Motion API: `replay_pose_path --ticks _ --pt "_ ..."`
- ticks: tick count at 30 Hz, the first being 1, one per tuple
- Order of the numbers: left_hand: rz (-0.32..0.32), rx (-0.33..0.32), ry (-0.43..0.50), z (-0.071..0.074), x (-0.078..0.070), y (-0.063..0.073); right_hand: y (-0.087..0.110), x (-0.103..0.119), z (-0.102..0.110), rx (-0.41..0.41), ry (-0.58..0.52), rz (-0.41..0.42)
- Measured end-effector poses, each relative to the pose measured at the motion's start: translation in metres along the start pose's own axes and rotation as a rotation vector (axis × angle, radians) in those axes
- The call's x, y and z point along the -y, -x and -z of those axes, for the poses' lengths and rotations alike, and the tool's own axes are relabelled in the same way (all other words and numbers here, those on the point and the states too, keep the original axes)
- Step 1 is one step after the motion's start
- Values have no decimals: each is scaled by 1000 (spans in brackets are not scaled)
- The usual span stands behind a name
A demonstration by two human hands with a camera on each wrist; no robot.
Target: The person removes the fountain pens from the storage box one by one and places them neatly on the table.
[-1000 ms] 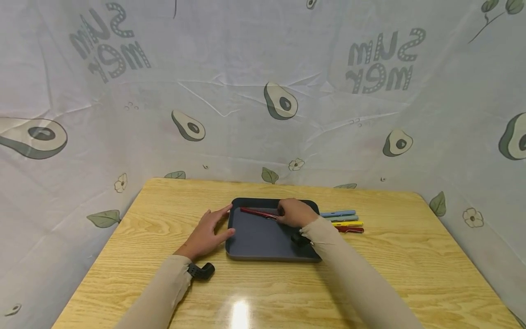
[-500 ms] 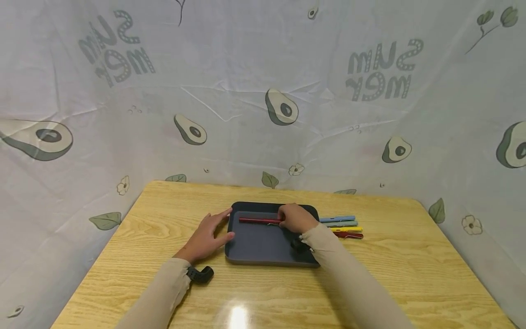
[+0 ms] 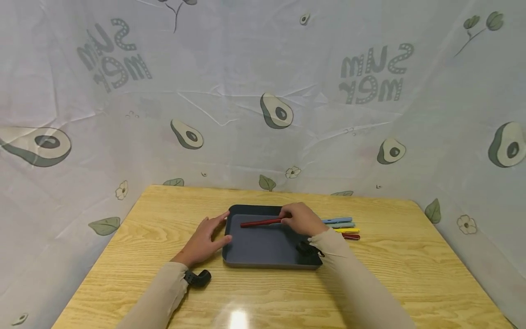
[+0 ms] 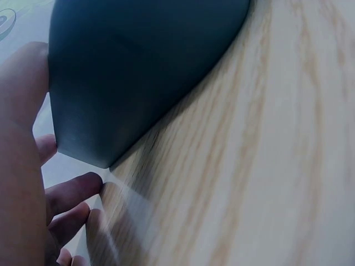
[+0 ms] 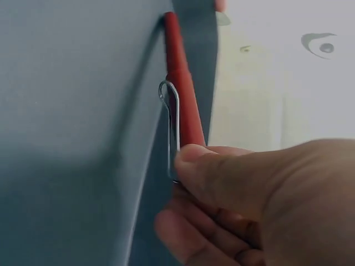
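Note:
In the head view my right hand (image 3: 302,218) pinches a red pen (image 3: 260,222) by its right part, above the back half of a dark grey tray (image 3: 263,251). The right wrist view shows thumb and fingers around the capped part of the pen (image 5: 186,105), beside its silver wire clip (image 5: 178,122). Its far end points left, close to the tray floor. My left hand (image 3: 204,242) rests against the tray's left edge with spread fingers and thumb. From the left wrist, the tray's outer wall (image 4: 138,77) shows beside the fingers.
Several pens lie side by side on the wooden table (image 3: 394,265), right of the tray: a light blue pen (image 3: 339,220), a grey-green pen (image 3: 343,225), a yellow pen (image 3: 350,230) and a dark red pen (image 3: 351,237). Behind the table hangs a printed cloth (image 3: 230,100).
The red pen has turned from sloping down rightward, through level, to rising slightly toward my right hand, and its clip has rolled out of the head view. My left hand stays at the tray's edge.

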State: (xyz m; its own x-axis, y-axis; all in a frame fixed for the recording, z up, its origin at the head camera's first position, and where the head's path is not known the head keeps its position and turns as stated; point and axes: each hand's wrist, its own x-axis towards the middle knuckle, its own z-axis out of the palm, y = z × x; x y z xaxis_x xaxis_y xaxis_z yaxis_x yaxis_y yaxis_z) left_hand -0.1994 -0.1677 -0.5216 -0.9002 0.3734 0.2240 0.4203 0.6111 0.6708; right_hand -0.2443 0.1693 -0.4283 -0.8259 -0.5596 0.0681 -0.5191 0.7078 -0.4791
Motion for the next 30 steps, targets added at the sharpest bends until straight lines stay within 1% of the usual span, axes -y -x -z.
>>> replay_pose_path --ticks 4,9,13,20,25,30 --pt "14 -7 9 2 1 0 7 -1 4 -32 -42 -18" --pt "-3 -16 3 4 0 0 20 -3 5 -96 -63 -65" --pt "-9 -15 1 3 -1 1 33 -7 7 -145 -80 -82" --pt "-1 -11 9 3 -4 2 54 -16 10 -226 -47 -49" --pt "-3 -8 4 2 -4 2 67 -23 11 -261 -70 -7" --pt "-11 -11 4 1 -4 1 79 -30 12 -299 -68 2"
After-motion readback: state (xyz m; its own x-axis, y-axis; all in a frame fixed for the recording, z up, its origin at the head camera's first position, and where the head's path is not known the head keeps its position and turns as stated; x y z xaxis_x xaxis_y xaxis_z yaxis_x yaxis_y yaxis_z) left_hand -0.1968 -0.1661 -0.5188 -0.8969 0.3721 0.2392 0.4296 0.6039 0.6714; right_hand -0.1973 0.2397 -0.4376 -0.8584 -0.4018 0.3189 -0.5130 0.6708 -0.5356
